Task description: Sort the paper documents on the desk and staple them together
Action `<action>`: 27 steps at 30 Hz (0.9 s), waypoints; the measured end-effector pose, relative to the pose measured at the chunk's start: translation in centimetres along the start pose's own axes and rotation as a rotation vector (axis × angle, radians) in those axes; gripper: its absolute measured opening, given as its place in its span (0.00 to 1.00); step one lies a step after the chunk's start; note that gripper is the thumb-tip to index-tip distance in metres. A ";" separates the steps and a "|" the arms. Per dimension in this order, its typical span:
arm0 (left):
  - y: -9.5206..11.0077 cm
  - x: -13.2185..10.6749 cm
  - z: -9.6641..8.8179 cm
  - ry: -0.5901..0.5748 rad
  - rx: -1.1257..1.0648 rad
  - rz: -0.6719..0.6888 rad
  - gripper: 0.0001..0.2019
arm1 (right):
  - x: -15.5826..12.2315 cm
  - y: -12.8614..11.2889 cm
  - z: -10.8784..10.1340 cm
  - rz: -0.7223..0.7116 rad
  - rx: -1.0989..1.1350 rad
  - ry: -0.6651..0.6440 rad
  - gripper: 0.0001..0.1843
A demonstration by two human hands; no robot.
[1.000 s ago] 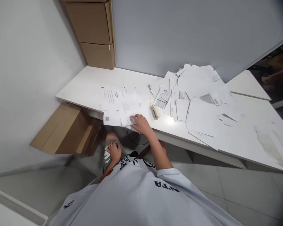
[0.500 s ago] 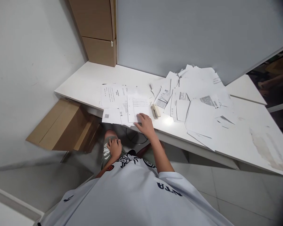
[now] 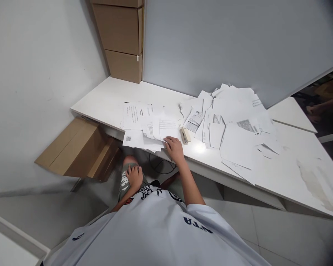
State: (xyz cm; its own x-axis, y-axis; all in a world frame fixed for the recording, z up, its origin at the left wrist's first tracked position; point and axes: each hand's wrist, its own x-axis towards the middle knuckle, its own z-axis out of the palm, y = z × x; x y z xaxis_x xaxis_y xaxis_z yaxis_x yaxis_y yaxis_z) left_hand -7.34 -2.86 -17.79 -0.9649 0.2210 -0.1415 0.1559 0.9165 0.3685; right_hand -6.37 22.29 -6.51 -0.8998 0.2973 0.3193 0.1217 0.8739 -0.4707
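Note:
My right hand point(image 3: 174, 148) is at the table's front edge, its fingers curled over the near edge of a few printed sheets of paper point(image 3: 169, 127). The left part of these sheets bends up over another printed sheet point(image 3: 133, 115) and a page with a QR code point(image 3: 134, 138). Just right of my fingers lies a cream stapler point(image 3: 185, 135). My left hand point(image 3: 135, 176) rests on my thigh with its fingers apart, holding nothing. My right thumb is partly hidden.
A large loose heap of papers point(image 3: 235, 107) covers the middle of the white table point(image 3: 290, 162). Cardboard boxes point(image 3: 124, 66) stand stacked at the back left. An open carton point(image 3: 69, 147) sits below the left end. A grey panel point(image 3: 211, 40) rises behind.
My right hand has taken the near edge of the printed sheets, which now bend and lie askew. My left hand stays on my thigh. The view has shifted slightly.

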 end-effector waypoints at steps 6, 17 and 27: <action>0.0 0.0 0.2 0.001 0.007 0.004 0.20 | -0.1 0.2 0.2 0.004 0.047 0.029 0.20; 0.1 0.0 0.0 0.001 0.050 0.002 0.21 | -0.1 0.4 0.5 -0.017 0.027 0.062 0.20; 0.0 -0.1 -0.1 0.011 0.034 0.001 0.21 | -0.2 0.9 1.2 -0.049 -0.019 0.108 0.19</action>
State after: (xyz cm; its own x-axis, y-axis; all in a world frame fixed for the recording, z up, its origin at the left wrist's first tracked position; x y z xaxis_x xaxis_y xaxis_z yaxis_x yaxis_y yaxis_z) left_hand -7.26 -2.91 -17.67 -0.9669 0.2189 -0.1311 0.1642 0.9270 0.3373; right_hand -6.52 22.57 -7.99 -0.8547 0.2931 0.4285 0.0877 0.8950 -0.4374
